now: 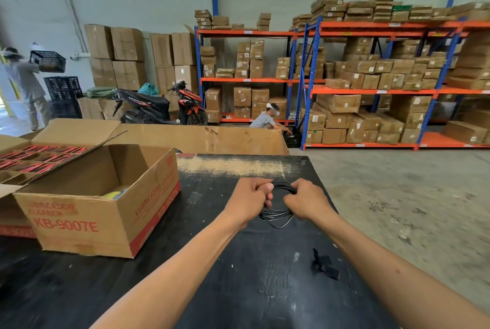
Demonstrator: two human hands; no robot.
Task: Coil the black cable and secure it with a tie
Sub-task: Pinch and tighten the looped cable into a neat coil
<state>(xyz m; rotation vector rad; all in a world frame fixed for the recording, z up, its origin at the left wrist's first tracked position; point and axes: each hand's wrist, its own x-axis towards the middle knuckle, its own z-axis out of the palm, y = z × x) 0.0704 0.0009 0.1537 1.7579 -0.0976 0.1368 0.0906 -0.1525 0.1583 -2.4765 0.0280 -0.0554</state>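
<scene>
Fingers (268,190) of the left hand (252,200) are curled tight around the left side of the black cable (277,218), thumb pressed over the strands. The right hand (307,200) is clenched on the coil's right side. The cable forms several loose loops held between both hands just above the table (225,289), its lower loops hanging near the dark surface. A black tie (324,265) lies flat on the table, nearer and to the right, apart from the coil and beside the right forearm. An open cardboard box (106,212) marked KB-9007E stands at the left. Shelving (371,90) stacked with cartons lines the far wall.
</scene>
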